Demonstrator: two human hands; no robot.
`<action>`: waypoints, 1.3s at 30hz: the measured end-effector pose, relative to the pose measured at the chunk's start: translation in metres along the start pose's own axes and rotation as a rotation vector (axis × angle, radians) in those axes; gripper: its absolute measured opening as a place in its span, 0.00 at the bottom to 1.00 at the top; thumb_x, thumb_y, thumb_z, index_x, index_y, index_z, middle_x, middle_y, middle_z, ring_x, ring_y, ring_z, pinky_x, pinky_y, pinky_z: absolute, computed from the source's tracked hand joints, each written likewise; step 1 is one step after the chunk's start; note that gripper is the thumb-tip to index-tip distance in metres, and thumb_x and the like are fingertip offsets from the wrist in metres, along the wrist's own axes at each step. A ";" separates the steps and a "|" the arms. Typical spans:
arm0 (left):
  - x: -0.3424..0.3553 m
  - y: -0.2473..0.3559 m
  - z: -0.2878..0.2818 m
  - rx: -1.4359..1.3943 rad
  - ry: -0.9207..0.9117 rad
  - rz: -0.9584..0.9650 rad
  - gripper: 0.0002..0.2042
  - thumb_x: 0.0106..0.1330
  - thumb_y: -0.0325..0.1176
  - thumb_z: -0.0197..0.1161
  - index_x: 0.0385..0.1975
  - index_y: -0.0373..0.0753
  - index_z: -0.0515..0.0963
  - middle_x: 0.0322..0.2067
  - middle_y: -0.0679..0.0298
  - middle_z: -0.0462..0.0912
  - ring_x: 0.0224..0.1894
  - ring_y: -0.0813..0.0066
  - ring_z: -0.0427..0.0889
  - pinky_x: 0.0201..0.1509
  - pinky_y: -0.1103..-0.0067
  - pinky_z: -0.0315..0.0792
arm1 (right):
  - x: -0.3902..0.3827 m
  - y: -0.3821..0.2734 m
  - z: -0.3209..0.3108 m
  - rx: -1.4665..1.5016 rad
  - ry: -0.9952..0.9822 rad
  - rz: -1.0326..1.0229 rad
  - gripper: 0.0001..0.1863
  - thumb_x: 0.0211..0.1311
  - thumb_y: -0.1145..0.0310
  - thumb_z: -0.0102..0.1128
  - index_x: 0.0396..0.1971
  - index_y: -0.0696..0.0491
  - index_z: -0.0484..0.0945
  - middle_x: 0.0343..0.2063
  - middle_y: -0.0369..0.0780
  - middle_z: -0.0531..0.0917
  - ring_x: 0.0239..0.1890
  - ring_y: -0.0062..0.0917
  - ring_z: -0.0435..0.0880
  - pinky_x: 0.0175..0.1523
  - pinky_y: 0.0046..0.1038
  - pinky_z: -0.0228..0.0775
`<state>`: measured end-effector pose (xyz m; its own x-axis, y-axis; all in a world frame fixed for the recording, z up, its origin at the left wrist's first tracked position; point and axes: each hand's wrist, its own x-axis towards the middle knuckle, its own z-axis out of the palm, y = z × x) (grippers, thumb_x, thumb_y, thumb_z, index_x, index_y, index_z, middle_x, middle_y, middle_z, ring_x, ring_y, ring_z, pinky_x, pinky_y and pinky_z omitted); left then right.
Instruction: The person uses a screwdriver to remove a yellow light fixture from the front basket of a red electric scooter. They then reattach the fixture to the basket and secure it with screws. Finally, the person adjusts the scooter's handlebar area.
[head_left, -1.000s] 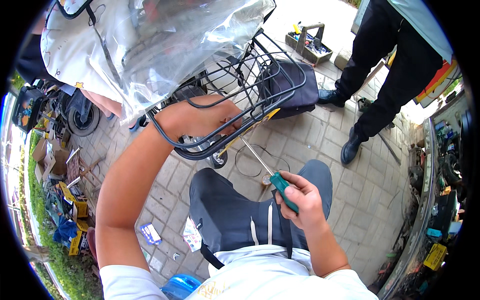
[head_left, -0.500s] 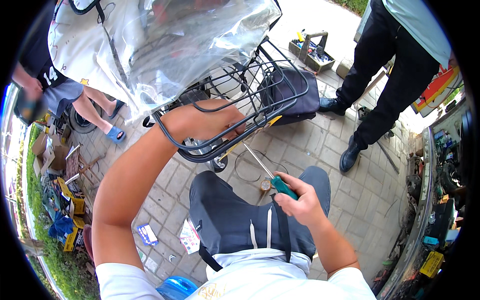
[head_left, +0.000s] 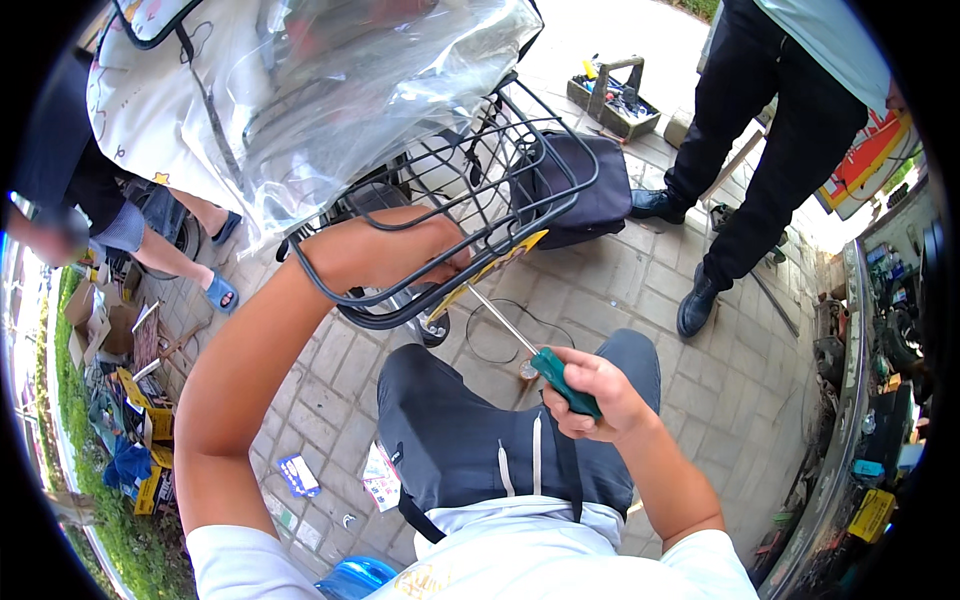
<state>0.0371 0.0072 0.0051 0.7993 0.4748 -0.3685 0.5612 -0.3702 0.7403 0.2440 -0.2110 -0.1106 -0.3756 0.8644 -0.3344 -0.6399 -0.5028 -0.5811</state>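
My right hand (head_left: 598, 394) is closed round the green handle (head_left: 565, 382) of a screwdriver, above my right thigh. Its metal shaft slants up and left, and the tip meets a yellow plate (head_left: 512, 257) on the rear of a black wire basket (head_left: 480, 165). My left hand (head_left: 432, 243) reaches into the basket with its fingers curled down behind the plate. Bars partly cover those fingers, so what they grip is hidden. The basket belongs to a vehicle under a clear and white plastic cover (head_left: 340, 110).
A dark bag (head_left: 580, 190) hangs beside the basket. Beyond it stands a tool carrier (head_left: 625, 110). One person in black trousers (head_left: 770, 150) stands at right; another in blue slippers (head_left: 222, 294) is at left. Thin wire (head_left: 485, 357) lies on the paving, and cluttered shelving (head_left: 880, 420) lines the right.
The basket and plate sit slightly further left in view. My right hand has wrapped more fully round the screwdriver handle. The person at left has bent forward.
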 end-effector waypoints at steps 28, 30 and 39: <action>0.040 0.145 0.054 -0.281 -0.118 -0.009 0.17 0.72 0.44 0.50 0.45 0.38 0.78 0.33 0.61 0.84 0.30 0.66 0.80 0.37 0.66 0.74 | -0.350 -0.065 -0.030 -0.899 1.319 -0.189 0.28 0.58 0.58 0.64 0.53 0.60 0.71 0.44 0.49 0.80 0.46 0.35 0.80 0.51 0.34 0.73; 0.056 0.209 0.066 -0.286 -0.203 -0.008 0.16 0.72 0.43 0.50 0.45 0.38 0.78 0.33 0.61 0.84 0.31 0.65 0.80 0.37 0.66 0.74 | -0.472 -0.091 -0.020 -0.891 1.615 0.046 0.32 0.51 0.54 0.67 0.51 0.61 0.72 0.46 0.53 0.80 0.49 0.42 0.80 0.53 0.37 0.72; 0.103 0.450 0.170 -0.230 -0.489 0.016 0.16 0.71 0.42 0.50 0.45 0.38 0.78 0.34 0.60 0.84 0.32 0.64 0.81 0.40 0.65 0.74 | -0.924 -0.158 0.109 -0.387 2.980 -0.140 0.27 0.53 0.45 0.66 0.22 0.59 0.78 0.22 0.48 0.83 0.29 0.43 0.83 0.39 0.39 0.73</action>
<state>0.4080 -0.2461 0.2051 0.8448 0.0228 -0.5347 0.5307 -0.1640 0.8315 0.6192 -0.9306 0.3712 0.6062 -0.6972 0.3827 -0.4501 -0.6975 -0.5576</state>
